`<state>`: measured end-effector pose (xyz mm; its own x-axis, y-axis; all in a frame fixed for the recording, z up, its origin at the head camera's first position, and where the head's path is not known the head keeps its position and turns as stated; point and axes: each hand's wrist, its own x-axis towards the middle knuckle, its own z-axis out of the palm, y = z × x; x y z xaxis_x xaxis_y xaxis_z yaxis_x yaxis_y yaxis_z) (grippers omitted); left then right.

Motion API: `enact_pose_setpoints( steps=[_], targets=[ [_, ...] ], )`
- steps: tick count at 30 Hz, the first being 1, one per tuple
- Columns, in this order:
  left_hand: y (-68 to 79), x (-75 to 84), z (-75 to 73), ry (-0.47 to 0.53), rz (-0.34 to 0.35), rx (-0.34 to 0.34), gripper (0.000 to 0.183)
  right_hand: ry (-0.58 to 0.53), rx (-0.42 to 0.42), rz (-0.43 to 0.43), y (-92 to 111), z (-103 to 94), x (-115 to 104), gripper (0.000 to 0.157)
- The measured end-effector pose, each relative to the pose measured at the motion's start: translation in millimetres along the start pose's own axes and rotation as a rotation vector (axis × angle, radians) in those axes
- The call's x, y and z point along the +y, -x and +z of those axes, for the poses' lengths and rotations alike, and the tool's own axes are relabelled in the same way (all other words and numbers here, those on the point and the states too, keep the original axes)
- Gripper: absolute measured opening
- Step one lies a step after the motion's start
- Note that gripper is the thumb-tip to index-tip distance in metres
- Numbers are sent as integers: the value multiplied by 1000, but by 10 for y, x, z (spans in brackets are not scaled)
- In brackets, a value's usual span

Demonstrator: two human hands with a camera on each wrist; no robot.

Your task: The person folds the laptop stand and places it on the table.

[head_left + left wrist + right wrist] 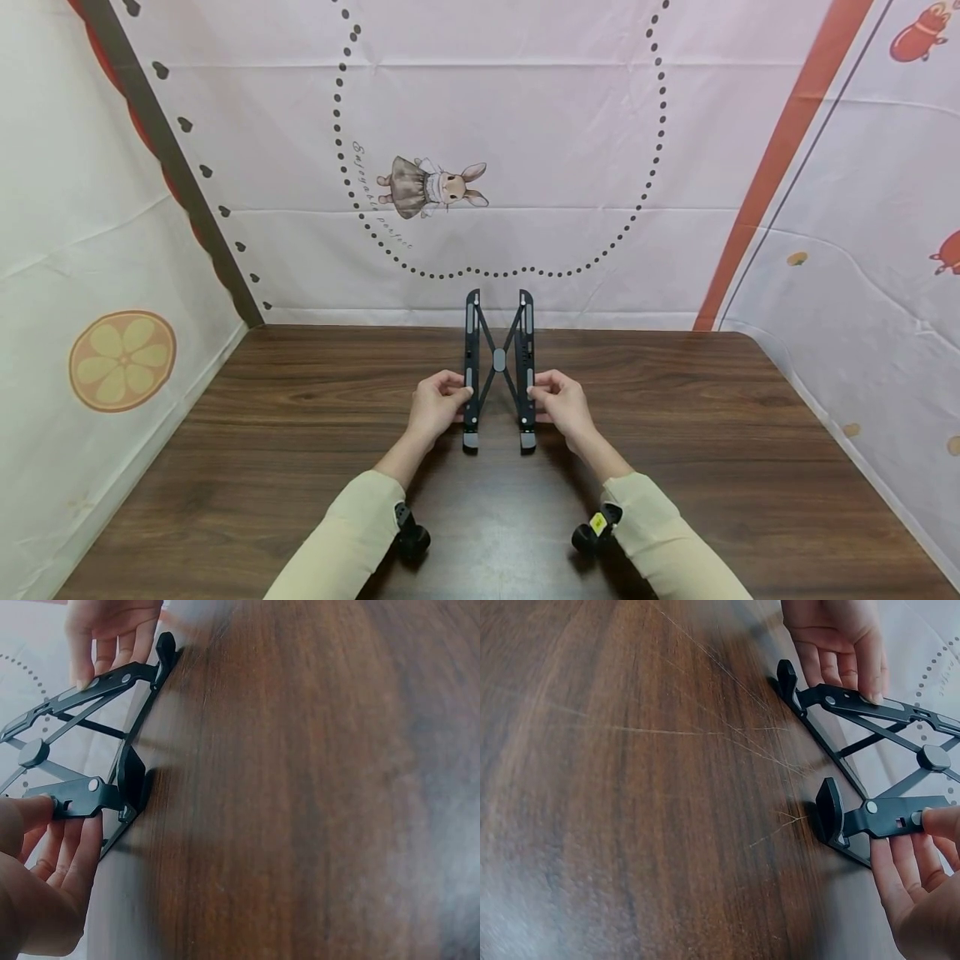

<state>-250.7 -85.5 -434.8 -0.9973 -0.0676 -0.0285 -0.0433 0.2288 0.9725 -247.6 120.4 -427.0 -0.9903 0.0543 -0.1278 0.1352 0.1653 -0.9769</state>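
Observation:
A black folding laptop stand [499,360] with grey pads stands on the wooden table, its two side arms joined by crossed bars at a grey hub. My left hand [437,403] pinches the left arm near its front, thumb on top and fingers beneath. On the other side my right hand [561,405] grips the right arm the same way. Both wrist views show the stand [75,796] raised at a slant, with upturned lips [829,810] at its front ends and lower bars along the table.
The dark brown table [300,433] reaches back to a white printed cloth [555,150] with a rabbit drawing. More cloth hangs at the left and right sides. Small black cameras [412,537] sit on both wrists, below light yellow sleeves.

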Motion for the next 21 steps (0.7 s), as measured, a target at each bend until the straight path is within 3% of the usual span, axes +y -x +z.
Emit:
enact_pose_setpoints(
  steps=[21],
  targets=[
    [-13,0,54,-22,-4,-8,16,-10,-1,-1,-2,73,-6,17]
  ],
)
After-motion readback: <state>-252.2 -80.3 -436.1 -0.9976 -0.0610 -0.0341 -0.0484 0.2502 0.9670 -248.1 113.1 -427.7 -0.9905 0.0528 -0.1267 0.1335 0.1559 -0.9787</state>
